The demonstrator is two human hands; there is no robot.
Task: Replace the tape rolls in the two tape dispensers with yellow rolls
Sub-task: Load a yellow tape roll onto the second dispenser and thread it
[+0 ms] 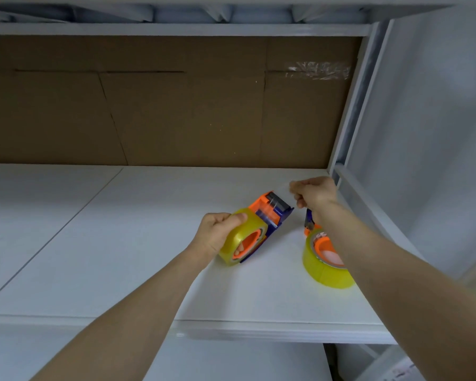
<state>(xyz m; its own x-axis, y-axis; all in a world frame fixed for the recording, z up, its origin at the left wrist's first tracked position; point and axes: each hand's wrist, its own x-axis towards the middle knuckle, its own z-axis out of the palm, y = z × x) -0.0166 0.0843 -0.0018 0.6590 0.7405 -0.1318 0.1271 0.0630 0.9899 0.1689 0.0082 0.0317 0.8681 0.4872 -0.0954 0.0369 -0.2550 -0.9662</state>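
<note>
Across the whole view stands a white metal shelving unit (352, 111), with one upright post at the right and the underside of an upper level along the top. A brown cardboard panel (176, 105) closes off the back of the bay; it shows creases and a slit. Below it lies the white shelf board (107, 243), which carries the work.

Both bare forearms reach in from the lower edge. The left hand (217, 232) grips the first tape dispenser (270, 213) by its roll, thumb over the top and fingers curled round the far side, with fingertips showing through the core. This dispenser is orange and dark blue. It is lifted and tilted, with its cutter end pointing up and to the right. A yellow roll (235, 243) is seated on its orange hub.

The right hand (313, 193) is just beside the cutter end, near the upright post. Its fingers are curled, and thumb and fingers pinch the free tape end (283, 189), a pale clear strip running from the cutter to the hand.

The second tape dispenser (311, 224) lies flat on the shelf board, under the right forearm and partly hidden by it. A second yellow roll (327, 273) sits round its orange hub. The two dispensers are near each other but apart.

A patch of crinkled clear tape (319, 70) is stuck to the upper right corner of the cardboard panel.
</note>
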